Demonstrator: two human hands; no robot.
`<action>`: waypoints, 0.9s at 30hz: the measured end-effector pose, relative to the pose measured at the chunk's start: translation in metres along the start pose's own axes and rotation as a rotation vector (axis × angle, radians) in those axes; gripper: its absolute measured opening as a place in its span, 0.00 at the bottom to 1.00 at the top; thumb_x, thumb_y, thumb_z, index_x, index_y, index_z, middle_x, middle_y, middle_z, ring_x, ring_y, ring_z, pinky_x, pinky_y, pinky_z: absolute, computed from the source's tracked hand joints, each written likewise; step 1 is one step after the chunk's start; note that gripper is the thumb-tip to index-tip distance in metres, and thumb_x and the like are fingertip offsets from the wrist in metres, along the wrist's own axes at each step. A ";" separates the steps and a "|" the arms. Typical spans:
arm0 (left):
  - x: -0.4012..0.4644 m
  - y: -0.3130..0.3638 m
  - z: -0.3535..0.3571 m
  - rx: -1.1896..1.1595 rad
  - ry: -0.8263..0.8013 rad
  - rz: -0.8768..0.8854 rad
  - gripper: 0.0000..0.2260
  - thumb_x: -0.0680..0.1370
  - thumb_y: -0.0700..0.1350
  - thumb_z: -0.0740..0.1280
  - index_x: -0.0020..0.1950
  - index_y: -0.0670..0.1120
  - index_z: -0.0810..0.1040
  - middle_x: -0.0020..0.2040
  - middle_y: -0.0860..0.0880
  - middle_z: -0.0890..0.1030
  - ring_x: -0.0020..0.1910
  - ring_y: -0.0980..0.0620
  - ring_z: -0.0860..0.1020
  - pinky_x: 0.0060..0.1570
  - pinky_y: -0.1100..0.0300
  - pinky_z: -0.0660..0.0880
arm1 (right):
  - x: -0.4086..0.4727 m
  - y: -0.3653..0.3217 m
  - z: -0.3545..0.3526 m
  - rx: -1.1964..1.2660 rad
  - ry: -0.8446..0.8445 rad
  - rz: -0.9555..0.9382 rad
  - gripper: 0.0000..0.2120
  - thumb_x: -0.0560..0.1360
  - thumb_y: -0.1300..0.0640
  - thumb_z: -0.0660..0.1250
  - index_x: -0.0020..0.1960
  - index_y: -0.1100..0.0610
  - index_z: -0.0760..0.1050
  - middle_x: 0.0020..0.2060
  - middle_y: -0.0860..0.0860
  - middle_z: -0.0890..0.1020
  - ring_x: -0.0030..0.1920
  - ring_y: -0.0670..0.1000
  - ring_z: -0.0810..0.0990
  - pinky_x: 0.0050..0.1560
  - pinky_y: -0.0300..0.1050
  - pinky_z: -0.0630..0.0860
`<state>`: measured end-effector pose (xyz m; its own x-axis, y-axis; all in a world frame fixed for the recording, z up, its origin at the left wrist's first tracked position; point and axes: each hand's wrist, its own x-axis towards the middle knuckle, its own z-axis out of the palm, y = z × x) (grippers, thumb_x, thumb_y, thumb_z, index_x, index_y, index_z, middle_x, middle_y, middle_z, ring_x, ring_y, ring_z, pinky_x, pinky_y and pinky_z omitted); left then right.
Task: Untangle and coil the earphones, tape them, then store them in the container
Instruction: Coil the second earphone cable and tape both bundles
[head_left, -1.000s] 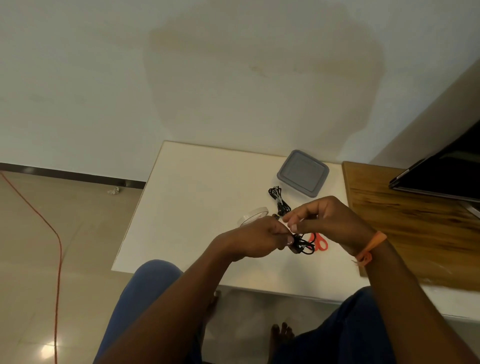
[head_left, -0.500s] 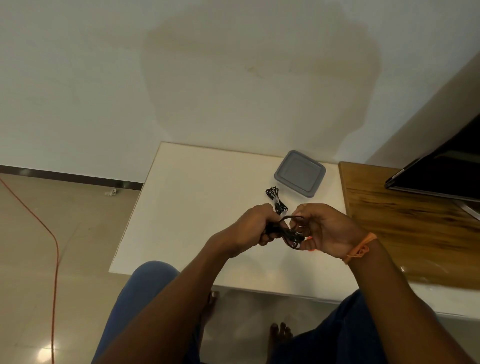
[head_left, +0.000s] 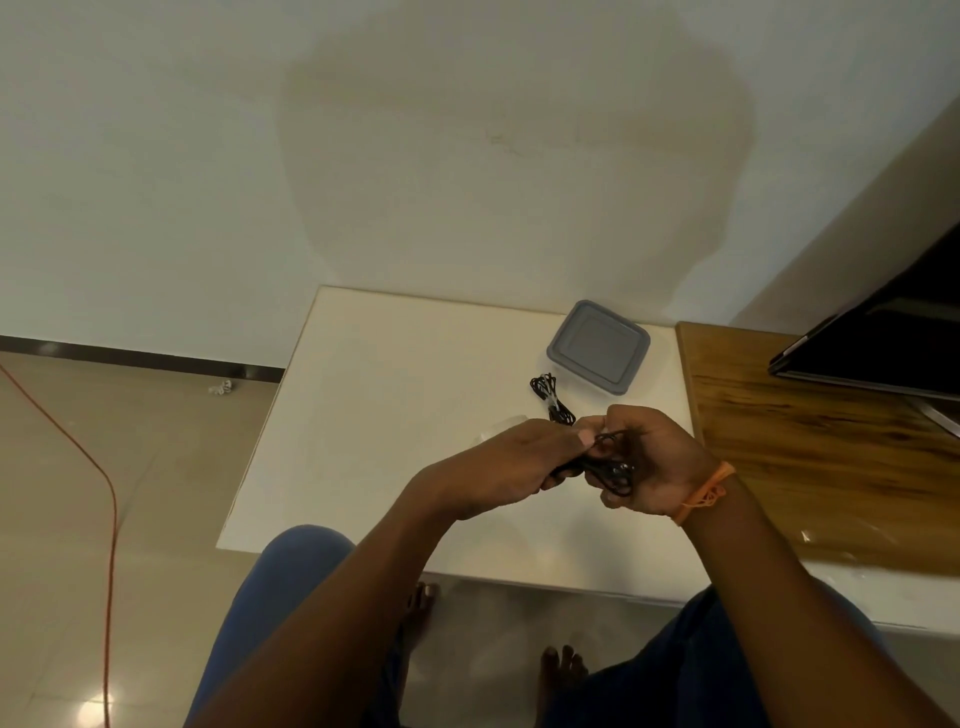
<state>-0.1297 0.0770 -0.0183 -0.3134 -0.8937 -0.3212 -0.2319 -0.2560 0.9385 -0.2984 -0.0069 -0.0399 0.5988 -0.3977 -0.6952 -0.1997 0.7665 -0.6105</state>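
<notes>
A seated person holds a bundle of black earphones (head_left: 613, 470) between both hands above the front half of a white table (head_left: 395, 415). The left hand (head_left: 511, 470) is closed around one end of the cord, thumb pressed on top, while the right hand (head_left: 657, 465) cups the other side with fingers curled about the loops; an orange thread band (head_left: 706, 491) circles the right wrist. The loops hang in the air, clear of the tabletop. At 12 o'clock from the hands, a second coil of black earphones (head_left: 551, 399) lies on the table, bound at its middle with a pale strip. Just beyond it, toward 1 o'clock, sits a grey square container (head_left: 598, 347) with its lid on, near the far edge of the table. A clear roll of tape (head_left: 501, 426) peeks out at 11 o'clock, mostly hidden behind the left hand. At 3 o'clock a wooden board (head_left: 831, 457) adjoins the table, carrying the corner of a dark screen (head_left: 893, 338). On the tiled floor at 9 o'clock an orange cable (head_left: 106, 499) trails toward the viewer, and a small crumpled scrap (head_left: 221, 387) rests by the dark skirting. Blue-clad knees and bare feet show below the table's near edge
</notes>
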 end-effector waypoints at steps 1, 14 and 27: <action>0.000 0.001 0.001 -0.003 0.002 0.016 0.19 0.85 0.51 0.54 0.36 0.53 0.71 0.28 0.59 0.71 0.29 0.60 0.67 0.34 0.71 0.65 | 0.001 0.001 -0.001 0.035 -0.051 0.001 0.05 0.61 0.56 0.65 0.34 0.57 0.76 0.35 0.55 0.73 0.28 0.49 0.72 0.23 0.36 0.65; 0.004 -0.008 -0.009 -0.580 0.087 -0.046 0.18 0.85 0.49 0.54 0.60 0.38 0.78 0.34 0.50 0.69 0.33 0.55 0.64 0.37 0.61 0.64 | 0.014 0.018 0.007 0.163 -0.143 -0.432 0.18 0.70 0.62 0.73 0.59 0.53 0.81 0.56 0.58 0.81 0.46 0.54 0.83 0.44 0.50 0.81; 0.011 -0.011 -0.013 -1.079 0.011 -0.143 0.25 0.84 0.55 0.52 0.41 0.43 0.81 0.32 0.51 0.68 0.29 0.55 0.64 0.33 0.61 0.63 | 0.015 0.017 0.011 0.075 0.054 -0.484 0.13 0.66 0.62 0.76 0.50 0.61 0.79 0.47 0.61 0.80 0.48 0.61 0.76 0.47 0.56 0.77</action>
<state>-0.1182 0.0648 -0.0309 -0.3384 -0.8318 -0.4401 0.6671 -0.5419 0.5112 -0.2840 0.0060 -0.0569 0.5676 -0.7413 -0.3583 0.1495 0.5207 -0.8406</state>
